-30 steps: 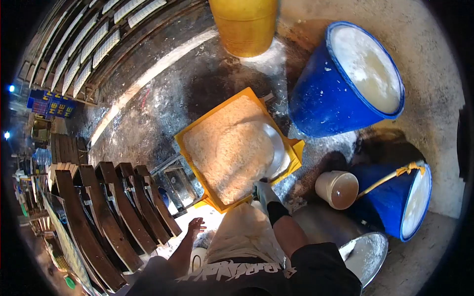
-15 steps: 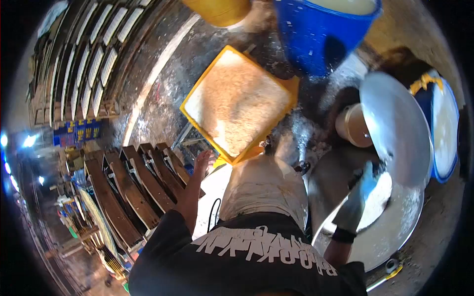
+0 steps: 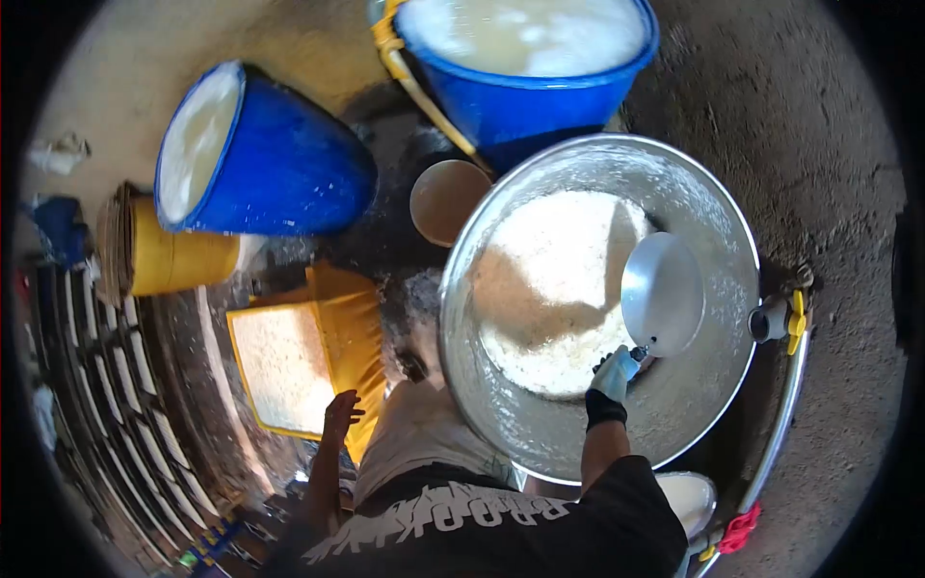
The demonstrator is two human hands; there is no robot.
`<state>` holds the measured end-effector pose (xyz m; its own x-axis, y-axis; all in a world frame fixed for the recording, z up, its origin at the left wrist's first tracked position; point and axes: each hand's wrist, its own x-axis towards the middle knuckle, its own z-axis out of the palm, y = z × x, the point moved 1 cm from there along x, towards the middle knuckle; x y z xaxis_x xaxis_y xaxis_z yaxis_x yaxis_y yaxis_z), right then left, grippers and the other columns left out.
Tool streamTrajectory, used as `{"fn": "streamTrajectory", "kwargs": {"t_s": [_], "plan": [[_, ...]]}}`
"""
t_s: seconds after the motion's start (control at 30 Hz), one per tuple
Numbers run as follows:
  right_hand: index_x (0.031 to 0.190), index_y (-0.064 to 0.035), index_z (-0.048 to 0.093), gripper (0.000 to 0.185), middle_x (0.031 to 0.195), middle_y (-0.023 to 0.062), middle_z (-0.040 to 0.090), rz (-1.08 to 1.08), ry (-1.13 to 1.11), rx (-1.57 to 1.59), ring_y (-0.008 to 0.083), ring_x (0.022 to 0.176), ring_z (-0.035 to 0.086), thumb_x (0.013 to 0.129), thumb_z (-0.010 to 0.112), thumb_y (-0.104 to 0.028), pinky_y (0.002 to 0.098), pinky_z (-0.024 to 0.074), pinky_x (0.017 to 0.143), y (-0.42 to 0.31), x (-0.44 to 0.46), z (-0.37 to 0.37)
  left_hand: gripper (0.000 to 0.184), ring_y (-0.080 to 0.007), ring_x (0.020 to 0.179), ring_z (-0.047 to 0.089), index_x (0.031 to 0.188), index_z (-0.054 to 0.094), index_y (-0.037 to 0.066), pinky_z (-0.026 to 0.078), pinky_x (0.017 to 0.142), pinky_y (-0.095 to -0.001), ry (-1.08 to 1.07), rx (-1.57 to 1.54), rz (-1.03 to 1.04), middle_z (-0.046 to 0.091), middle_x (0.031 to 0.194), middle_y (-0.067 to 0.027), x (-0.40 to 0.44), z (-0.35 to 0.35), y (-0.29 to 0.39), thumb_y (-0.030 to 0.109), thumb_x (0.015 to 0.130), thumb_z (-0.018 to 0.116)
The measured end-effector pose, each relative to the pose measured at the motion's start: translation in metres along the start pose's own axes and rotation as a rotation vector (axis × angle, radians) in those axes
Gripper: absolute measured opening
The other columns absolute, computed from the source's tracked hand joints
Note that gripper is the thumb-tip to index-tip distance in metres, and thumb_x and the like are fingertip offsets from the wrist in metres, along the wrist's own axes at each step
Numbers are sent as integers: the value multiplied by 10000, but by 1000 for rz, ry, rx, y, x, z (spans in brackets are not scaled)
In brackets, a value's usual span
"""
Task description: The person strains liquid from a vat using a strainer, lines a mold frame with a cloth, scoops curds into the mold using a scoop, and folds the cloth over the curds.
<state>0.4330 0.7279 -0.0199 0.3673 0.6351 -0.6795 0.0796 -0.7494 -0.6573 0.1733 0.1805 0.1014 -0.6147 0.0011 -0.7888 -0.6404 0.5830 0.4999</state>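
My right hand (image 3: 609, 378), in a light blue and black glove, grips the edge of a round, shallow metal dish (image 3: 662, 294). It holds the dish inside a large metal basin (image 3: 737, 241), above a pale, crumbly mass (image 3: 559, 226) in its bottom. The fingers are partly hidden under the dish. My bare left hand (image 3: 342, 414) is beside a yellow square container (image 3: 352, 332) filled with pale, grainy material (image 3: 279, 366). Its fingers are apart and hold nothing; I cannot tell whether they touch the container.
Two blue barrels (image 3: 279, 159) with whitish liquid stand beyond the basin. A tan round pail (image 3: 450, 202) sits close to the basin's left side. At right runs a pipe with a yellow-handled valve (image 3: 796, 323). Slatted racks (image 3: 116, 385) stand at far left.
My view has turned right, bringing the whole basin into sight. The metal dish, larger and nearer before, is now lower inside the basin. My left hand remains near the yellow container.
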Motion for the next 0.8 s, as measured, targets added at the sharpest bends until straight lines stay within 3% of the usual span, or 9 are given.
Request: {"fn": "streamTrajectory", "kwargs": {"t_s": [0.07,0.13,0.2,0.27,0.4,0.43,0.47,0.53,0.8], "plan": [[987,-187,415,140,572,-14,383,-41,-92,94,114,430,384,884,504,-219,306,321,367,29,38,17,406,-181,788,667,1217,551,69,513,662,-304,-40,93,41,629,1069,-112,-9,19,26,367,940,533],[972,-156,508,173,604,71,480,200,23,211,172,499,480,856,561,-274,328,369,423,136,171,37,404,-181,783,668,1216,553,70,513,663,-303,-69,152,49,629,1061,-111,-13,28,40,366,941,532],[937,-136,518,173,600,66,484,38,128,-9,175,502,492,851,557,-280,330,380,427,189,198,70,396,-193,788,670,1218,551,64,516,681,-326,-34,202,20,634,1069,-118,-20,30,49,350,944,532],[899,-116,524,174,600,60,490,11,119,-166,178,503,504,845,556,-278,331,396,431,194,172,98,393,-216,815,669,1222,545,94,501,686,-331,0,231,-11,634,1068,-74,-25,25,49,354,927,546],[820,-77,531,180,609,51,507,393,-446,-233,182,500,527,831,557,-255,329,434,441,134,90,109,432,-205,843,656,1230,547,91,521,697,-325,47,299,-16,632,1107,-81,-45,16,52,394,923,523],[681,-134,500,188,544,9,451,343,-589,-301,161,393,442,817,547,-255,320,378,375,131,82,104,423,-200,837,654,1226,551,91,524,704,-328,72,292,-49,636,1104,-82,-49,18,54,390,929,513],[750,-86,524,102,567,35,483,451,-641,-422,169,432,487,808,601,-123,328,437,398,89,64,101,414,-195,831,651,1221,554,90,527,711,-331,93,282,-82,640,1101,-84,-52,17,50,386,935,503],[736,-94,519,125,554,27,477,582,-756,-440,166,423,477,807,611,-139,326,424,394,115,73,102,405,-184,802,642,1219,554,86,529,699,-331,112,289,-97,646,1090,-84,-56,12,41,373,939,501],[689,-115,508,210,516,14,482,770,-846,-511,159,392,448,797,679,-172,327,382,376,145,58,55,355,-208,742,659,1211,527,56,535,628,-311,52,111,-103,627,1082,-107,-46,-2,-7,302,955,516]]}}
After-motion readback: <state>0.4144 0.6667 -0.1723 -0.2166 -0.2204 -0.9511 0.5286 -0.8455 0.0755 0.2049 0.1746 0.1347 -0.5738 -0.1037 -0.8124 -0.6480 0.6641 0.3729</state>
